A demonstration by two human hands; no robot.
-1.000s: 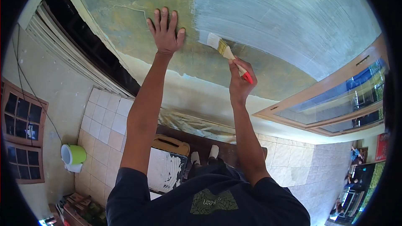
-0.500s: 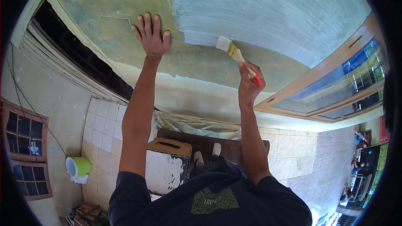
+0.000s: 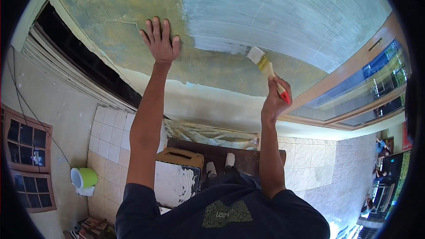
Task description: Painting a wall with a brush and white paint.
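filling the top of our view, the olive-grey wall (image 3: pixel 115 0) carries a pale blue coat (image 3: pixel 283 13) over its right part, with a ragged lower edge. below it we make out the dark brown bench (image 3: pixel 245 157); two feet (image 3: pixel 229 159) stand there, which we think gives more reach. a crumpled sheet (image 3: pixel 208 133) lies along the wall's foot, perhaps as a cover. beside the feet is a black-edged tray (image 3: pixel 196 178) smeared white, set, we judge, low but close. the brush (image 3: pixel 268 70) slants up and leftward to the coat's lower edge. the left hand (image 3: pixel 162 44) lies flat on the bare olive area, its grip wide and holding nothing, probably to steady the body. the right hand (image 3: pixel 275 99) has a narrow grip, closed around the brush's handle and leaving the red end clear, likely for fine control. at the tip we see white bristles (image 3: pixel 255 55); how firmly they touch, we cannot tell.
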